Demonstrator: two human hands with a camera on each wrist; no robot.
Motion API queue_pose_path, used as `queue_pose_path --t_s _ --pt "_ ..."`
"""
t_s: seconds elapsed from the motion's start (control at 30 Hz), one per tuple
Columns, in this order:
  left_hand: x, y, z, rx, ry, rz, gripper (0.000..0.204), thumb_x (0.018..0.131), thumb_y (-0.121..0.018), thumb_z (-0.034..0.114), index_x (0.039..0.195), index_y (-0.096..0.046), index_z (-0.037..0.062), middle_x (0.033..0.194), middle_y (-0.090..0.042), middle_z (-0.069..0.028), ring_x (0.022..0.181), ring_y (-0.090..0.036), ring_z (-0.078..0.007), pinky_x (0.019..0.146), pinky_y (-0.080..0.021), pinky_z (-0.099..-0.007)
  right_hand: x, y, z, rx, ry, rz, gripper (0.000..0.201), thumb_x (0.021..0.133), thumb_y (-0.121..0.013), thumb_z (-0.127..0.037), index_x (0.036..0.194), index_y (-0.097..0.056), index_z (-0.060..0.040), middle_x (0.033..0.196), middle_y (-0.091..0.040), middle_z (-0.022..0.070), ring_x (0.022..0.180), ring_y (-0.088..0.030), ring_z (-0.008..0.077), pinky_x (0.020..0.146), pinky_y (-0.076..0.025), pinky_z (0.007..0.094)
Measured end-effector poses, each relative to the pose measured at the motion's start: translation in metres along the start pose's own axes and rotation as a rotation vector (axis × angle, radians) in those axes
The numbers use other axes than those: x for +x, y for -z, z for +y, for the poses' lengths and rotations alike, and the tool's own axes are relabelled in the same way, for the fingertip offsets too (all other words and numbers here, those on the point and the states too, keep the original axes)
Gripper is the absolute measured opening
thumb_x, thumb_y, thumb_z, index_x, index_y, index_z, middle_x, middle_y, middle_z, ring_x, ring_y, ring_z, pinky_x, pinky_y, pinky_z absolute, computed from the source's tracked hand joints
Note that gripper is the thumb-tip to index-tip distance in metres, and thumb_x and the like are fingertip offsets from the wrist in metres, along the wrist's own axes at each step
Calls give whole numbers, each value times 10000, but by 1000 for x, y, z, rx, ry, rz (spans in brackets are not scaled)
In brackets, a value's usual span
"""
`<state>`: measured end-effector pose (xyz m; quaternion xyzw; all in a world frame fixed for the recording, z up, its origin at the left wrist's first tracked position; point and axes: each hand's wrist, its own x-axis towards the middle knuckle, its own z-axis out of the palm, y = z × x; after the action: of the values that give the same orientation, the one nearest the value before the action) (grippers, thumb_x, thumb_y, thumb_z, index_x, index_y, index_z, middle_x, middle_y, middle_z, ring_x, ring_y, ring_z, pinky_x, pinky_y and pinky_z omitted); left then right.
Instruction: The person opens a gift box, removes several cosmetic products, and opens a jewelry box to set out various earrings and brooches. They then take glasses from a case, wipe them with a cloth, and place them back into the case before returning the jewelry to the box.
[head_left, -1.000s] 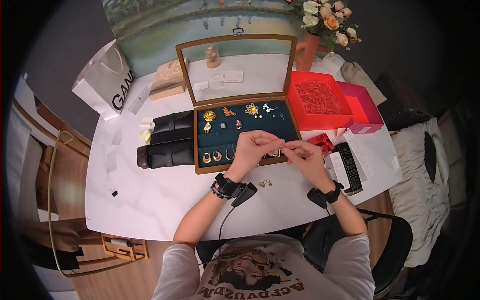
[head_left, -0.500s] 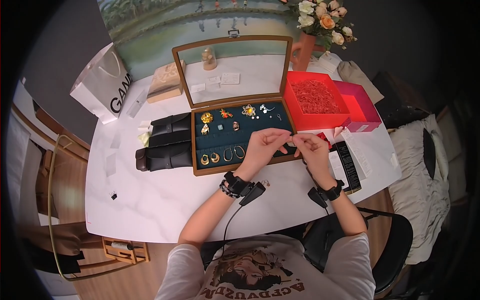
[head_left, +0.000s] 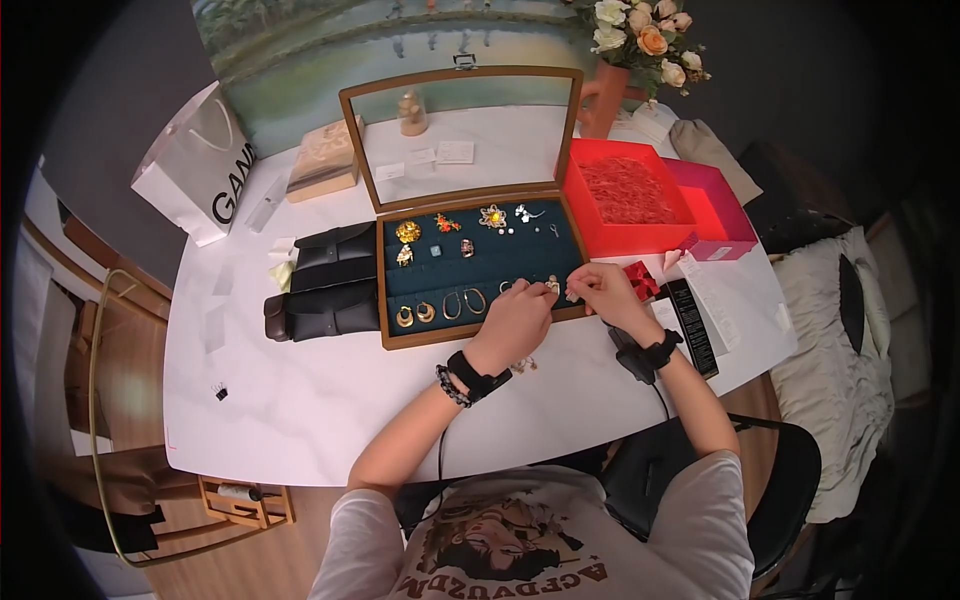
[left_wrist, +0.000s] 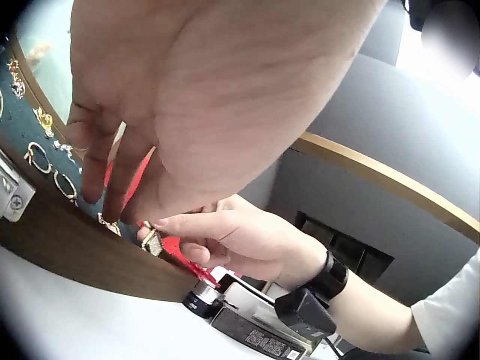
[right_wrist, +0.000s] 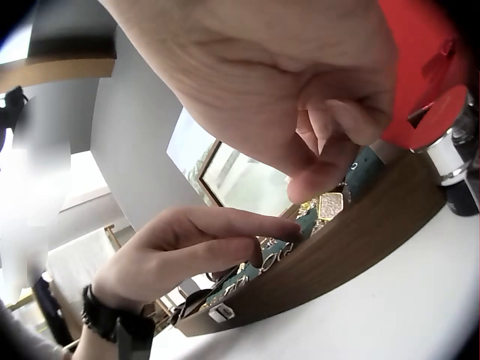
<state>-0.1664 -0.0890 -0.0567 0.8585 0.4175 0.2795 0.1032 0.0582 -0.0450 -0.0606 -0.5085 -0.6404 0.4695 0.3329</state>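
Note:
My right hand (head_left: 610, 295) pinches a square, glittering gold earring (right_wrist: 331, 205) between thumb and fingertips at the front right corner of the wooden jewelry box (head_left: 430, 341). Beside it, my left hand (head_left: 515, 325) reaches over the front rim, its index finger pointing out at the front row. A gap shows between its index finger and thumb in the right wrist view. Another earring (head_left: 553, 284) lies close to the left fingertips. Gold hoop earrings (head_left: 463, 302) line the front row; brooches, such as a round gold one (head_left: 408, 232), sit at the back.
The box's glass lid (head_left: 465, 140) stands raised. Two black cases (head_left: 340, 255) flank it on the left; a red box (head_left: 630, 195) with shredded paper is on the right. Small gold earrings (head_left: 524, 366) lie before the box. A black carton (head_left: 693, 325) and red ribbon (head_left: 640, 280) are nearby.
My hands were fingertip to fingertip above the box's right front. They have come apart: the left has lowered toward the front row, and the right keeps the earring at the corner.

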Motion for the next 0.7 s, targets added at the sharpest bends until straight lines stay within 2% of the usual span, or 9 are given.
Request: queue_pose_path --t_s 0.13,0.2,0.23,0.3,0.43,0.5,0.6,0.7 --pt "-3 -13 -5 48 -4 -48 253 916 -641 54 1148 -731 9 1150 -697 -86 1047 -631 -292 904 -566 -403 2 3 -6 -160 -30 52 129 981 -696 -93 1019 -717 29 832 -734 54 619 -606 72 524 -487 244" --pt "-3 -20 -5 76 -57 35 221 864 -653 60 1070 -706 2 1065 -650 -110 1027 -620 -293 851 -576 -415 5 4 -5 -391 167 126 133 958 -716 -93 1006 -746 27 807 -733 58 581 -562 75 528 -449 270" --pt "-4 -23 -6 75 -56 36 221 864 -653 60 1070 -706 2 1065 -650 -110 1027 -620 -293 851 -576 -415 6 5 -4 -392 167 125 133 958 -716 -93 1006 -746 27 807 -733 58 581 -562 75 528 -449 270" --pt "-4 -22 -3 89 -33 44 309 871 -659 43 1174 -709 4 1181 -626 -93 1070 -601 -293 911 -556 -396 9 5 -5 -364 148 114 139 941 -730 -97 1002 -777 19 793 -736 55 573 -531 66 533 -416 277" --pt "-4 -29 -4 108 -38 17 285 873 -662 54 1149 -699 -5 1181 -609 -98 1055 -589 -295 901 -553 -397 15 7 -4 -336 146 53 157 946 -736 -105 1027 -785 21 788 -741 56 590 -534 57 533 -415 269" --pt "-5 -29 -4 112 -90 56 282 843 -682 100 1085 -684 -44 1084 -606 -113 1058 -589 -286 879 -558 -395 19 5 2 -295 98 19 174 954 -739 -116 1038 -782 31 812 -746 61 604 -537 51 534 -409 265" --pt "-5 -29 -3 91 -83 32 273 851 -680 103 1083 -683 -42 1086 -605 -116 1062 -586 -289 902 -542 -403 24 4 10 -291 181 27 185 962 -737 -121 1036 -775 45 826 -747 66 602 -536 53 537 -414 257" --pt "-5 -28 -3 63 -72 -9 261 858 -673 102 1078 -683 -39 1083 -604 -119 1065 -582 -291 920 -527 -410 27 4 15 -220 150 5 184 953 -747 -128 1041 -781 30 852 -738 79 631 -559 74 566 -439 263"
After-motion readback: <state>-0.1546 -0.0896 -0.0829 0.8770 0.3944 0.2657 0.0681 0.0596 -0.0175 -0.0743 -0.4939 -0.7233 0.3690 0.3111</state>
